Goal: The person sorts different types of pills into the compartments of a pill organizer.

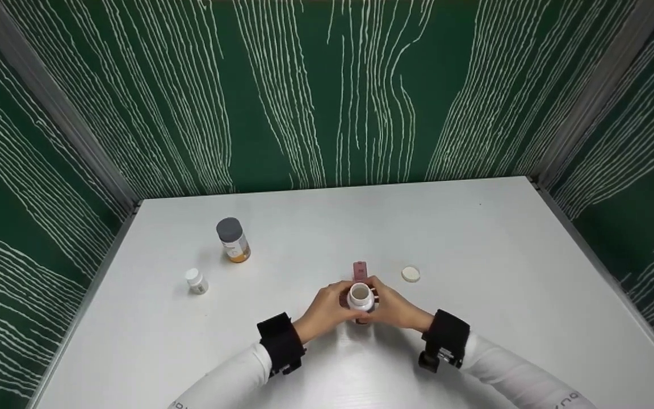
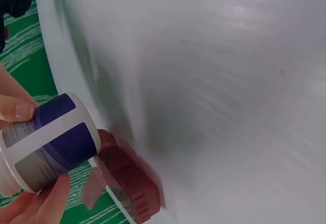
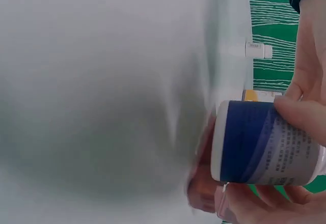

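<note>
The left hand (image 1: 327, 307) and right hand (image 1: 393, 305) grip one bottle (image 2: 51, 142), mouth up, long axis nearly upright, above one box (image 2: 133, 183). Left of the box stand one jar (image 1: 234, 241) and one vial (image 1: 197, 282); right, one lid (image 1: 410, 274).

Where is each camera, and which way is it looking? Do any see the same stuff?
Head: sits on the person's head, facing forward and down at the table; both arms show, left grip and right grip around the open bottle.
Left wrist: on that wrist, facing mostly table, bottle at picture left; fingers show.
Right wrist: on that wrist, facing mostly table, bottle at picture right; fingers show.
Shared: both wrist views see the bottle, reddish box and green wall.
</note>
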A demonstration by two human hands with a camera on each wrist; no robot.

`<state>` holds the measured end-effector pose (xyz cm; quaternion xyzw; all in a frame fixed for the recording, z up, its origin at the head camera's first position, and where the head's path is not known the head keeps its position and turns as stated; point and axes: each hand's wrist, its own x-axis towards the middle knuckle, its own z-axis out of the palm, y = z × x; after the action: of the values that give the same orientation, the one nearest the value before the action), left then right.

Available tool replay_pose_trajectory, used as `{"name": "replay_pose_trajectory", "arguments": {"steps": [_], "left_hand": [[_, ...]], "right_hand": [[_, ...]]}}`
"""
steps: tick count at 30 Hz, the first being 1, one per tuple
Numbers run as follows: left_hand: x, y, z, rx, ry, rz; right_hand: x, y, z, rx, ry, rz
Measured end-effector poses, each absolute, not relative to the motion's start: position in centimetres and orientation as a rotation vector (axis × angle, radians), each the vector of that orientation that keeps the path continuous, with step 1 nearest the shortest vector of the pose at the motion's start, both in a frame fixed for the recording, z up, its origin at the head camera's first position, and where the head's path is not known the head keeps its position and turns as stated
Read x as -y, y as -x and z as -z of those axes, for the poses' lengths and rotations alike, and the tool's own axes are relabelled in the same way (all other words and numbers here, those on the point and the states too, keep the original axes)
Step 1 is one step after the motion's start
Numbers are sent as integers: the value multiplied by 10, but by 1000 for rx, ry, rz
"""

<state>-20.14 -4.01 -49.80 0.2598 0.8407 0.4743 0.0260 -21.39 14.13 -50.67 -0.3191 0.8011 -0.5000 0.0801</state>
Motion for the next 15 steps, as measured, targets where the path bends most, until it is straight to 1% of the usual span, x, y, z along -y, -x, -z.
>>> {"name": "replay_pose_trajectory", "arguments": {"steps": [8,15], "left_hand": [[41,202,506,-2591,-793,-1476],[42,199,506,-2627,-818,-1434]], "right_hand": [[-136,213,515,-2443,1013,1471],[-133,206,512,-2508,1002,1420]]}}
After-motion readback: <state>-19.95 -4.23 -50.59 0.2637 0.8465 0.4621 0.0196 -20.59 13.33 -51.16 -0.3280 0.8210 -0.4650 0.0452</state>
